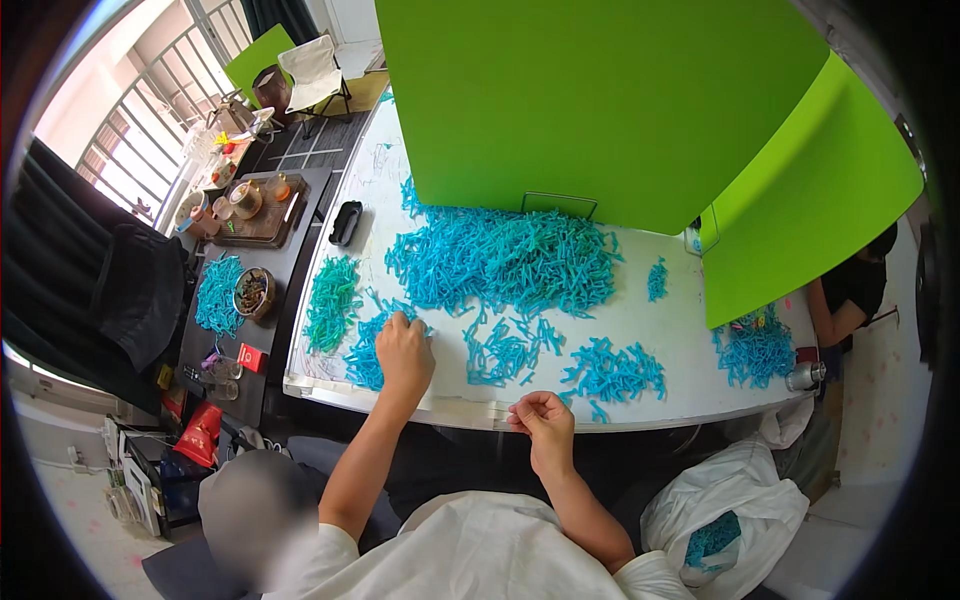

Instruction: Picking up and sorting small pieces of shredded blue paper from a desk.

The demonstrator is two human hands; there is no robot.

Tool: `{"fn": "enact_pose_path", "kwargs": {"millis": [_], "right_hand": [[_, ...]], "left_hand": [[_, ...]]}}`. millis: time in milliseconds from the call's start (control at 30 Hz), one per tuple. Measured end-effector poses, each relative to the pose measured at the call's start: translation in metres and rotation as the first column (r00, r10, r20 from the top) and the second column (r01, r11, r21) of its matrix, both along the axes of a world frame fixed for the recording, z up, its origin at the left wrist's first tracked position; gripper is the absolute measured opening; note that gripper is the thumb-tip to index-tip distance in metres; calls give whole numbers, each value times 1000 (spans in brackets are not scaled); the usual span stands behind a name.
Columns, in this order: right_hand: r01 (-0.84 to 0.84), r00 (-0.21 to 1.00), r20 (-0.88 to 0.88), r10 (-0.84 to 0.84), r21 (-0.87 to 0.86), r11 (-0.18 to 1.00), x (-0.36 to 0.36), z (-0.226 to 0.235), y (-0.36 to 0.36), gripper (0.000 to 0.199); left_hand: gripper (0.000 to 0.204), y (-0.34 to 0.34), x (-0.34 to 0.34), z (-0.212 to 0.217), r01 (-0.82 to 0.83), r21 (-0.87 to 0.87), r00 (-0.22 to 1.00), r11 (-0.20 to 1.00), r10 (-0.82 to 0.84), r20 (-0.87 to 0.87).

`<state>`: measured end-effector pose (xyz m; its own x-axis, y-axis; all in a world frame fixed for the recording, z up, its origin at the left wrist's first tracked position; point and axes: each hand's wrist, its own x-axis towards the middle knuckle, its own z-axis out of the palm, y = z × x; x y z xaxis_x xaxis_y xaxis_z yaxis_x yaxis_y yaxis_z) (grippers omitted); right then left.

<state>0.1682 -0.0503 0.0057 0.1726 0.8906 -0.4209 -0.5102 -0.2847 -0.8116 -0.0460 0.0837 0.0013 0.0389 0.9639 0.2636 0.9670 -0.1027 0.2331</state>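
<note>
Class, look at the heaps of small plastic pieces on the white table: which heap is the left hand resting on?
The left hand rests on the small blue heap at the table's near left edge, just right of the separate greener heap; the big heap lies farther back.

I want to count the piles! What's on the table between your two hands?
In the head view, a small cluster of blue pieces lies between the left hand and the right hand.

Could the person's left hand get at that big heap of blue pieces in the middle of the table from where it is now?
Probably yes. The left hand rests on a small blue pile at the near edge, and only bare white table with scattered pieces lies between it and the big heap.
</note>
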Motion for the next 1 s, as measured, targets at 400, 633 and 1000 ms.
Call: {"fn": "enact_pose_path", "kwargs": {"millis": [400,633,1000], "right_hand": [[-77,980,197,21,278,958,-5,-3,11,10],[-120,991,67,116,49,992,-15,-10,4,9],[-149,988,53,148,25,989,-5,0,0,11]], "left_hand": [[8,-65,26,26,412,-169,727,896,-211,653],[16,-100,51,33,341,-172,558,924,-52,828],[7,-100,39,6,469,-318,259,824,216,942]]}}
